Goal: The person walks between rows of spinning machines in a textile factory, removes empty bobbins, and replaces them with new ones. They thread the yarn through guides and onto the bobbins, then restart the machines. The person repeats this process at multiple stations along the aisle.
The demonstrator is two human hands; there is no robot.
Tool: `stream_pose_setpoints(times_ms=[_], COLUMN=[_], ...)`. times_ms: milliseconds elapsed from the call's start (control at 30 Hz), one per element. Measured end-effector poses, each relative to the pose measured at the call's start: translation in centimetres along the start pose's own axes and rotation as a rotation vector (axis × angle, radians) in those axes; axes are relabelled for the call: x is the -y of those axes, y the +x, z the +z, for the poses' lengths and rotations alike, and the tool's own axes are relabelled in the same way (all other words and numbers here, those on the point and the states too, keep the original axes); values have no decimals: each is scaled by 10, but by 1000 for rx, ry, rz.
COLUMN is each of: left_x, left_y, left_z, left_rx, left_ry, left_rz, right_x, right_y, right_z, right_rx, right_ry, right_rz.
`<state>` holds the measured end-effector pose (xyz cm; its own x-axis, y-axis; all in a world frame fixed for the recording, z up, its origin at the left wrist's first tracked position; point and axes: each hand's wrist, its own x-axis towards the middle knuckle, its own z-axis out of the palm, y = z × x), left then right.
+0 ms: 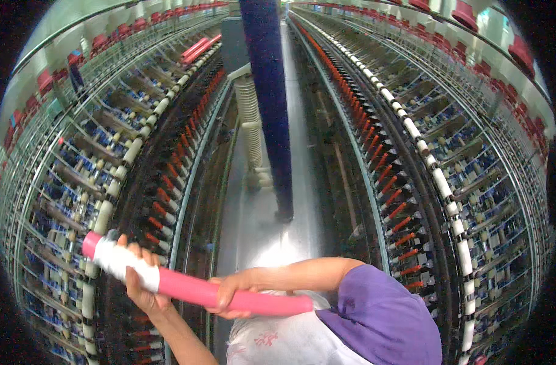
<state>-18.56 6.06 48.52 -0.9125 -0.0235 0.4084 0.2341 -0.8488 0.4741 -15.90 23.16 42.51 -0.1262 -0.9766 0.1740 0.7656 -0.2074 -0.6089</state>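
Slantwise before my body lies a long pink roving bobbin, wound with white fibre toward its left end. A bare pink tip sticks out beyond the winding. My left hand is closed around the white part, fingers wrapped over it. Farther down the bare tube, my right hand grips it, the arm bent across my front. The bobbin's right end reaches my white apron. Slight blur softens the wound end, which is beside the left spinning frame's white rollers.
Spinning frames line both sides of a narrow aisle, with rows of orange spindle tubes. A dark blue post and ribbed hose stand ahead. Pink bobbins lie atop the left frame. Red holders hang overhead.
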Motion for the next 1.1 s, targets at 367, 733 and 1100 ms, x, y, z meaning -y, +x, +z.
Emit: stream_pose_setpoints(times_ms=[367, 733, 1100], left_x=[-45, -89, -125], left_y=[-4, -17, -35], left_z=[11, -5, -21], left_rx=[-14, -95, -277], left_ry=[97, 138, 298], left_rz=[105, 182, 509], right_x=[-21, -33, -28], right_y=[6, 26, 64], right_z=[-5, -10, -2], right_rx=[27, -34, -75], right_ry=[-7, -173, -328], right_rz=[113, 189, 281])
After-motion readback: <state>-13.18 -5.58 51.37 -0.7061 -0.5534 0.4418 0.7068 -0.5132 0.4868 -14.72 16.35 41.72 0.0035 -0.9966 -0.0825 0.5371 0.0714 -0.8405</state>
